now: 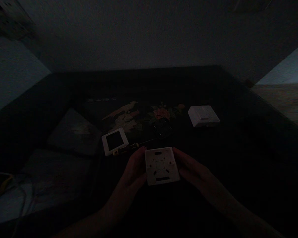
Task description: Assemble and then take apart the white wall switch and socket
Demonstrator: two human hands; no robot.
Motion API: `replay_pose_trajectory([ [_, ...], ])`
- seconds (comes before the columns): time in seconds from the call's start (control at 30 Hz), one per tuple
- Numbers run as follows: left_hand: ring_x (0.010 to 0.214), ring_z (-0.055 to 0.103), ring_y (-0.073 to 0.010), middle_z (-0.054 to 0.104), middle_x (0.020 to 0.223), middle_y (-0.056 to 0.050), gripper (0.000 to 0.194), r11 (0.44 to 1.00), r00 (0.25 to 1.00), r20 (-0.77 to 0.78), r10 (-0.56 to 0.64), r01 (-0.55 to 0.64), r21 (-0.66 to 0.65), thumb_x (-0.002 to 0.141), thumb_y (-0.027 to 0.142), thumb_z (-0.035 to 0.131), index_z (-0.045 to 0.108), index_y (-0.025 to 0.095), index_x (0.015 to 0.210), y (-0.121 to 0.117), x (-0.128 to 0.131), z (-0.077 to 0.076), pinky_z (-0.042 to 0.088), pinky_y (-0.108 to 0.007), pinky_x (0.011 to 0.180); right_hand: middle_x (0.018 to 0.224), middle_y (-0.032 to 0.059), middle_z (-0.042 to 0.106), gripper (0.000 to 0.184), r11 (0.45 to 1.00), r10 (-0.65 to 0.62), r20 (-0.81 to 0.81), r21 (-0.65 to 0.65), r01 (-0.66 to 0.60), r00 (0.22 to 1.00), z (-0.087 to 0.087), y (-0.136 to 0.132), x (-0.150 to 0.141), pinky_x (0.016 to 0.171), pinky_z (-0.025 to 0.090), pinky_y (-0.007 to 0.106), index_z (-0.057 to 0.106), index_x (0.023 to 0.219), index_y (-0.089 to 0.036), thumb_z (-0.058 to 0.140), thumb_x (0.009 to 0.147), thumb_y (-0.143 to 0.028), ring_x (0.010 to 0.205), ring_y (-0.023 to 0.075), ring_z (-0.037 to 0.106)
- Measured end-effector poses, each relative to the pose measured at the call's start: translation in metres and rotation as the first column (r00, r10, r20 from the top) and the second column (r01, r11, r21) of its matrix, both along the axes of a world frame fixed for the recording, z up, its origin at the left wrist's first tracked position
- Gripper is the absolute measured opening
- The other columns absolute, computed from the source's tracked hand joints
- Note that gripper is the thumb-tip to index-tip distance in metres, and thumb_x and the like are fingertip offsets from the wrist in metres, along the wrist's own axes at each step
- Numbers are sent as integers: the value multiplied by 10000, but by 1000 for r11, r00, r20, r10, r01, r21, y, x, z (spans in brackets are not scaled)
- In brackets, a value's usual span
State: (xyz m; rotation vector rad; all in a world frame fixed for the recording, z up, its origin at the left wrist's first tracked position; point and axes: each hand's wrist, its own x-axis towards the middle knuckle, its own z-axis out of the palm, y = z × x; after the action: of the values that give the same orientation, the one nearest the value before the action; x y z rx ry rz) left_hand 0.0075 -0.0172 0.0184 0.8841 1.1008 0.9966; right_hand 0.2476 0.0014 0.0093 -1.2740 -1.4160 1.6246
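The left hand (pixel 134 170) and right hand (pixel 195 168), nearest, clasped opposite sides of a white box (pixel 162 167) between them, probably steadying it with the slotted face uncovered. Farther left, a screwdriver (pixel 127 148) lay beside a white frame (pixel 105 144), perhaps for easy reach.

Square, pale plastic-looking piece (pixel 162 165) with rounded corners, held by its side edges between left hand (pixel 134 172) and right hand (pixel 197 170). Flat face toward the viewer, turned slightly, with upper edge rising to the right. Square outline at centre; small round holes to either side; short dark slot above; two slanted slots and one longer slot below. Material and far side indistinct in dim light.
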Motion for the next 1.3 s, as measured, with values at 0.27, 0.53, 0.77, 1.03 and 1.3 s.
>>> replay_pose_trajectory([
  [0.27, 1503, 307, -294, 342, 1624, -71, 631, 996, 990, -103, -92, 93, 13, 890, 324, 631, 382, 275, 1467, 2, -2, 3, 350, -457, 1213, 1586, 82, 423, 576, 1000, 22, 78, -23, -20, 997, 7, -8, 0, 1170, 383, 528, 430, 1489, -278, 569, 944, -400, 1463, 272, 385],
  [0.53, 1422, 441, -281, 452, 1542, -97, 514, 945, 898, -439, -39, 175, 275, 932, 276, 551, 412, 266, 1426, 3, -9, 6, 369, -496, 1185, 1424, 116, 604, 521, 987, -18, 234, 159, -20, 972, 16, 12, 19, 1049, 511, 510, 504, 1435, -262, 573, 930, -372, 1309, 272, 577],
  [0.77, 1097, 682, -215, 720, 1173, -88, 304, 760, 545, -838, 23, 535, 369, 919, 173, 479, 618, 187, 1189, 79, -9, 29, 537, -378, 982, 1251, 91, 703, 283, 915, -63, 414, 387, -113, 908, 23, 95, 17, 1047, 492, 494, 688, 1201, -236, 589, 936, -255, 1169, 256, 651],
  [1.03, 1296, 534, -398, 584, 1388, -226, 743, 769, 283, -954, 100, 587, 254, 784, 445, 747, 476, 101, 1384, 139, 24, -4, 439, -535, 1065, 1285, 96, 622, 330, 913, -42, 471, 377, -158, 881, 4, 165, -2, 891, 562, 453, 600, 1256, -194, 611, 964, -349, 1068, 232, 648],
  [1.3, 1313, 504, -375, 577, 1374, -219, 767, 737, 230, -964, 134, 628, 252, 782, 337, 758, 425, 74, 1422, 136, 31, -8, 408, -499, 1094, 1291, 96, 619, 332, 956, 32, 365, 261, -135, 931, 4, 162, -1, 896, 561, 456, 598, 1258, -194, 612, 963, -346, 1075, 235, 646],
])
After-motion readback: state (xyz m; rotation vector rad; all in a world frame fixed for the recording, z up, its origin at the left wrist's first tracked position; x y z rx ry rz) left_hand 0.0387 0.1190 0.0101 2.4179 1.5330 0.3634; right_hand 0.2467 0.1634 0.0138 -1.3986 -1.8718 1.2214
